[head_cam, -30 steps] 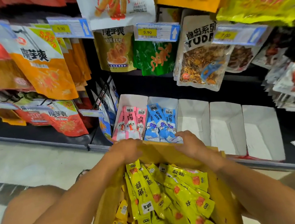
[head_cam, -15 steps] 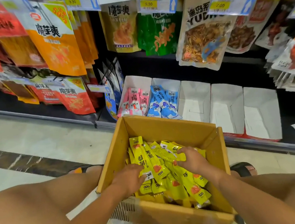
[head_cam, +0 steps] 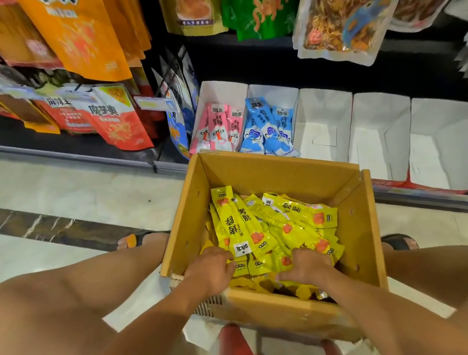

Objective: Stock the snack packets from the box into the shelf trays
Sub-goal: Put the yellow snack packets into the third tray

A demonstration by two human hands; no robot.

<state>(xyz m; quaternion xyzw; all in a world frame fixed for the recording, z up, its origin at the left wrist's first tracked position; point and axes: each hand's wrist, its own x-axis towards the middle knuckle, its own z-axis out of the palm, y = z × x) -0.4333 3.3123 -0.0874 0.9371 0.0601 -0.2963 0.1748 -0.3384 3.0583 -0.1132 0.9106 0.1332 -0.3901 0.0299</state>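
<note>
A pale tiled floor [head_cam: 81, 190] with a dark marble strip is seen in front of a black shop shelf [head_cam: 242, 61], above which large hanging snack bags [head_cam: 76, 34] in orange, green and clear foil are displayed. Along the bottom of the shelf a row of white card trays [head_cam: 380, 130] is set side by side; pink packets [head_cam: 217, 126] are stood in the leftmost tray and blue packets [head_cam: 268, 129] in the one just beside it. An open cardboard box [head_cam: 270, 170] is placed on the floor just before these trays, between the person's bare knees, and a loose heap of yellow packets [head_cam: 277, 225] is held inside it. Both hands are lowered into the near end of the box. The left hand [head_cam: 212, 271] is curled over the lower ends of the packets at the left of the heap, which are gripped under its bent fingers. The right hand [head_cam: 305, 266] is curled into the middle of the heap, its fingertips buried among the packets and its thumb stretched out to the left. A red stool [head_cam: 239, 350] is partly seen beneath the person.
</note>
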